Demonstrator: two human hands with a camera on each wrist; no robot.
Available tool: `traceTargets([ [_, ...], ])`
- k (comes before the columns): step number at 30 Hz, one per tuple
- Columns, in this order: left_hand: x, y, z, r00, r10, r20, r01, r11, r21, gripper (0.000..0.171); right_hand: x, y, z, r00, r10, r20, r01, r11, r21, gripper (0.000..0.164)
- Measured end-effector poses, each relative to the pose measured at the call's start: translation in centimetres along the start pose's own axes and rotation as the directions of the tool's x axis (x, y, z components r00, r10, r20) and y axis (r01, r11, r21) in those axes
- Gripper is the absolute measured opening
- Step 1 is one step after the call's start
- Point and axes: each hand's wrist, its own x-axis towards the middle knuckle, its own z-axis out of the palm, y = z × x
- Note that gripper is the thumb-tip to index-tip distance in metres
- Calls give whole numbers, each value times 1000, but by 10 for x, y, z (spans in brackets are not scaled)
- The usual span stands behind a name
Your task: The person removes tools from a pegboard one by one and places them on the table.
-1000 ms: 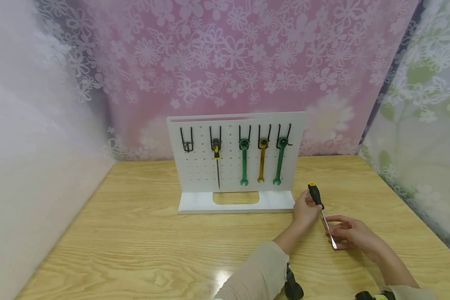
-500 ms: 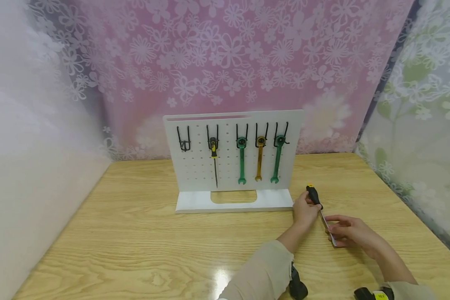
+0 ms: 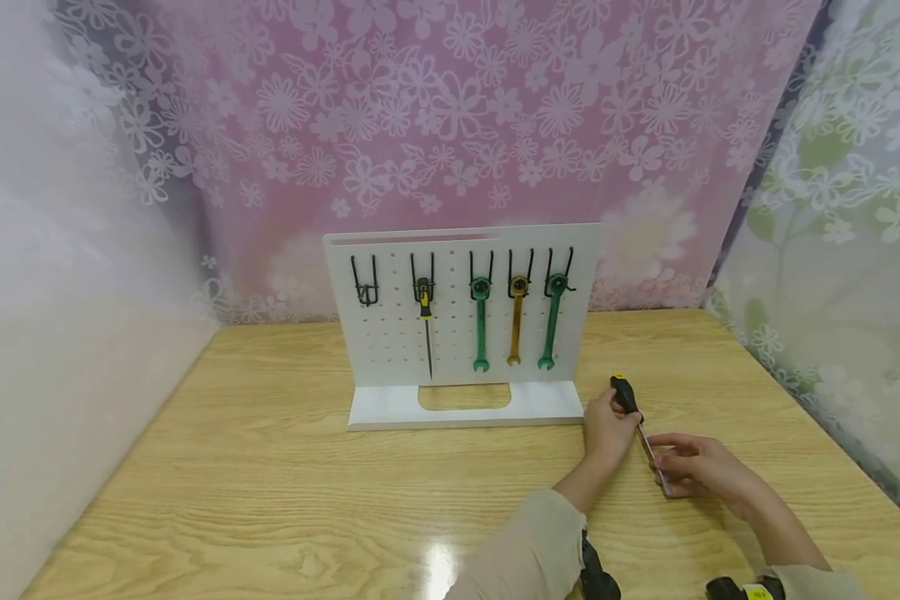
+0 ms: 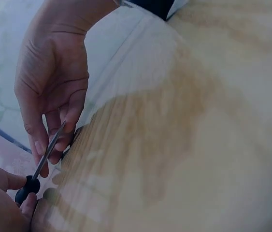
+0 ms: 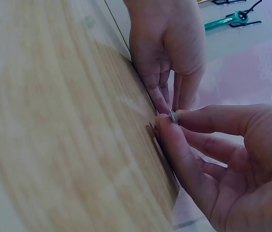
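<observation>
A screwdriver [image 3: 625, 395] with a black handle, yellow end cap and metal blade slants over the wooden table, right of a white pegboard, handle end farther away. My left hand [image 3: 607, 429] pinches it at the handle, close to the board's right corner. My right hand [image 3: 701, 471] pinches the blade near its tip between thumb and finger. In the left wrist view the metal blade [image 4: 49, 150] runs from the handle up to the right hand's fingers. The flat blade tip [image 5: 173, 116] shows between right thumb and finger in the right wrist view; the handle is hidden there.
The white pegboard [image 3: 378, 342] stands upright on the wooden table [image 3: 270, 492]. From its black hooks hang a yellow-and-black screwdriver [image 3: 425, 308], two green wrenches [image 3: 482, 325] and a yellow wrench [image 3: 516, 325]. The leftmost hook [image 3: 367, 292] bears no tool. Patterned curtains surround the table.
The screwdriver's handle end has shifted slightly left and nearer. Both hands keep their grip on it, and the whole head view has shifted a little.
</observation>
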Motion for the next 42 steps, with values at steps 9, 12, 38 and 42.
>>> traceTargets([
  [9,-2,-3,-1,998,59,-12,-58,998,27,39,-2,-4,5,998,2,-68,-8,996,-87,50],
  [12,-2,-3,-1,998,64,-7,-63,998,29,39,-3,-5,7,995,2,-104,-15,992,-124,48],
  [38,-3,-7,3,995,102,-18,-102,994,31,40,-1,-6,15,978,-13,-210,-37,973,-229,47],
  [42,-4,-7,2,993,112,-28,-111,993,36,40,1,-7,17,976,-25,-217,-31,968,-251,47],
])
